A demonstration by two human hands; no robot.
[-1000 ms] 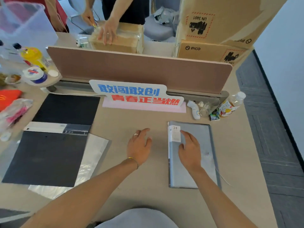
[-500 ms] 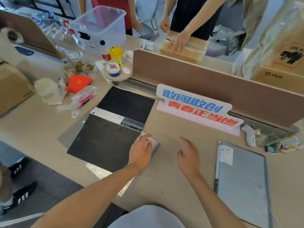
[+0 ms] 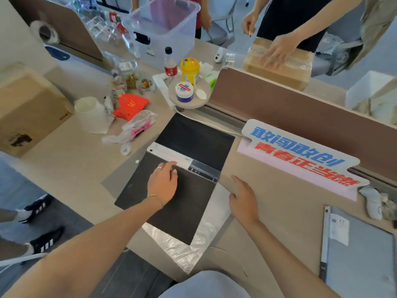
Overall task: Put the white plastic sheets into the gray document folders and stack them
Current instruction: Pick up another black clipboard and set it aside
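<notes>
We took the open dark folder (image 3: 171, 196) on the desk (image 3: 279, 211) as our landmark. The left hand (image 3: 162, 184) lay flat on its nearer cover, close to the white spine strip (image 3: 171, 154), with the fingers loosely spread and gripping nothing; the fingertips were blurred, so we could not tell if they touched the strip. The right hand (image 3: 242, 201) rested on the bare desk just to the right of the folder, fingers open and a little apart, holding nothing. A white plastic sheet (image 3: 193, 246) lay under the folder, and only its crinkled edge showed beyond the folder's near and right sides; the rest was hidden. Well to the right of the folder, a closed gray folder (image 3: 363, 261) lay flat, cut off by the picture's edge, and its small label was too blurred to read. Behind the folder stood a sign (image 3: 300, 155) with blue and red characters against the brown divider (image 3: 290, 108). To the left of the folder, small clutter was hard to make out, except a red carton (image 3: 131, 105).
</notes>
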